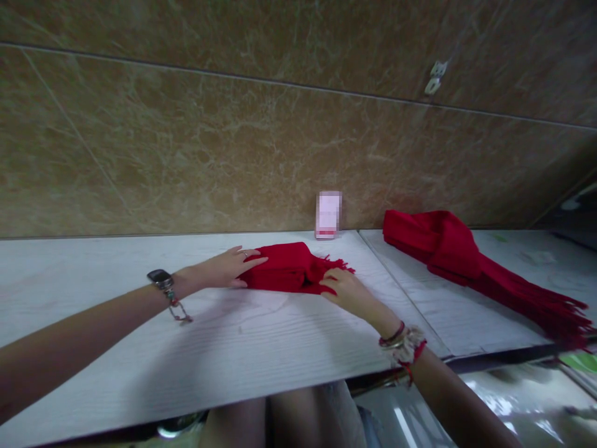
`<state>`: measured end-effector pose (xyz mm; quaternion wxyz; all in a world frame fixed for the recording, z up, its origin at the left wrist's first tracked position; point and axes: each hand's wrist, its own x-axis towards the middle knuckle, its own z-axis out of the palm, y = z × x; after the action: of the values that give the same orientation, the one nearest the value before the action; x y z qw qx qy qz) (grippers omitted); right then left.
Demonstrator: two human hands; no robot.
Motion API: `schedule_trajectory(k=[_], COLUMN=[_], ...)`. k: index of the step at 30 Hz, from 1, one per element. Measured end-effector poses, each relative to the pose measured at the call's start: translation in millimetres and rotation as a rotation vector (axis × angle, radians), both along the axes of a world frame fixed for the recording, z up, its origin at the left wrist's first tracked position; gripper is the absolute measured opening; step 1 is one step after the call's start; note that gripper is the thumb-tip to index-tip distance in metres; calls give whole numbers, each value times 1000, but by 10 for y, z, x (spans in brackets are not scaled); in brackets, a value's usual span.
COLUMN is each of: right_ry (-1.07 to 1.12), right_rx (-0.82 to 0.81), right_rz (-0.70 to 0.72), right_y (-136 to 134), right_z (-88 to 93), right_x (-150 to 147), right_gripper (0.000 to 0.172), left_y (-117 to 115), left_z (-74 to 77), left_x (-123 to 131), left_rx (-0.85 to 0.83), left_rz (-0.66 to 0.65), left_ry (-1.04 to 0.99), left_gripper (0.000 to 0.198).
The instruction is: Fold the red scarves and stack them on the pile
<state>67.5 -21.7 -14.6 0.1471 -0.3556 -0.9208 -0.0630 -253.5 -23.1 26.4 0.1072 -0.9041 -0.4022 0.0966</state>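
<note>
A red fringed scarf [280, 264] lies folded into a compact bundle on the white table, its fringe pointing right. My left hand [237, 264] rests on the bundle's left end, fingers stretched out and spread over the cloth, thumb on the near side. At the fringed end, my right hand [347, 289] has its fingers curled onto the fabric, closed on it. The fingertips of that hand are partly hidden by the cloth. Farther right, a second red scarf [454, 249] lies with a loose fold and its long fringed end trailing toward the table's front edge.
A phone-like object with a blurred, pale front [328, 214] leans upright against the brown marbled wall [209, 155]. The white wood-grain table [261, 348] has a seam right of the folded scarf. My legs show below its front edge. A small white fixture [436, 78] sits on the wall.
</note>
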Motion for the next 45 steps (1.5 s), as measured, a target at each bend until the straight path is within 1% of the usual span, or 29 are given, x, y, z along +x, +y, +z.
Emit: schedule_trajectory(k=[3, 6, 8, 11, 13, 15, 16, 18, 21, 24, 26, 27, 29, 31, 34, 36, 38, 40, 43, 45], right_ry=[-166, -236, -258, -247, -226, -215, -215, -216, -215, -219, -232, -242, -264, -289, -327, -348, -370, -370, -269, -153], right_rx=[138, 288, 342, 361, 360, 356, 354, 351, 353, 360, 362, 362, 359, 355, 349, 334, 290, 214, 73, 6], right_rz=[74, 70, 59, 50, 41, 37, 39, 46, 41, 50, 72, 73, 44, -8, -58, -88, -115, -120, -71, -9], right_y=[-36, -30, -1, 47, 64, 67, 65, 60, 60, 78, 100, 113, 140, 162, 169, 157, 148, 157, 202, 223], right_z=[-113, -187, -214, -248, -269, -283, -286, -288, -286, -280, -271, -266, -259, -258, -261, -243, -186, -86, 90, 163], right_x=[-97, -91, -63, -37, -35, -37, -37, -38, -45, -39, 15, 66, 220, 422, 699, 798, 808, 731, 459, 167], right_gripper=[18, 20, 21, 21, 21, 21, 21, 21, 21, 22, 22, 22, 21, 22, 24, 24, 23, 20, 17, 22], left_y=[63, 116, 122, 65, 6, -39, -50, -48, -13, 26, 41, 39, 7, -78, -287, -433, -545, -612, -642, -628], left_z=[-46, -59, -35, 5, 9, -12, -29, -68, -102, -61, 4, 40, 98, 113, 26, -83, -190, -251, -224, -162], left_x=[-51, -75, -69, -39, -16, 1, 8, 27, 67, 56, -48, -141, -401, -725, -1187, -1391, -1479, -1467, -1354, -1266], left_rx=[1, 10, 12, 2, -2, 4, 13, 42, 109, 164, 191, 199, 205, 197, 161, 132, 120, 118, 65, -3], left_rz=[-47, -72, -61, -14, 11, 16, 13, 1, -22, -34, -30, -24, 4, 52, 79, 76, 93, 127, 194, 246], left_ry=[5, -3, 15, 45, 42, 33, 30, 33, 48, 55, 49, 45, 43, 46, 15, -17, -49, -79, -118, -151], left_gripper=[71, 62, 55, 53, 60, 69, 70, 67, 56, 44, 40, 40, 39, 38, 40, 42, 43, 45, 46, 51])
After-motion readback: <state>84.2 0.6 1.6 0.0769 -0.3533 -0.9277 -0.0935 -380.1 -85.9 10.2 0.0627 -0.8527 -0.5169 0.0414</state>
